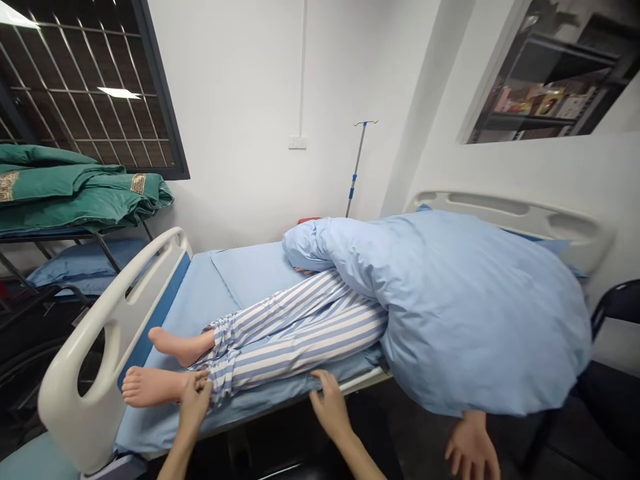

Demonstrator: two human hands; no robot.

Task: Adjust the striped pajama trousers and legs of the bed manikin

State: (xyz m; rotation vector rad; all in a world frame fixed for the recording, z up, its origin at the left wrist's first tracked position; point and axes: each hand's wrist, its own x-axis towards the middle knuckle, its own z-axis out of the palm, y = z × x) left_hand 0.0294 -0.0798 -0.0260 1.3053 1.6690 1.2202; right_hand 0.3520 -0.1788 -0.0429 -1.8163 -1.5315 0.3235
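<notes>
"Where was the left hand?"

"At the near ankle of the lying figure, fingers curled against the cuff of the striped trousers. I couldn't tell whether they had pinched the cloth."

"And the right hand?"

"Its fingers were parted and free of any grip, at the near edge of the bed sheet, just below the trouser leg."

"So the trousers lay between the hands?"

"They ran from the left fingers up past the right ones, under the blue quilt, which was bunched to the right of both hands. The near foot was just left of the left fingers, the other foot just beyond them. A hand hung from under the quilt, well to the right of the right fingers."

"Any writing?"

"Far beyond the right fingers, boxes sat on a shelf, their print too small to read. Beyond the left fingers, green bedding had patterned gold bands."
</notes>
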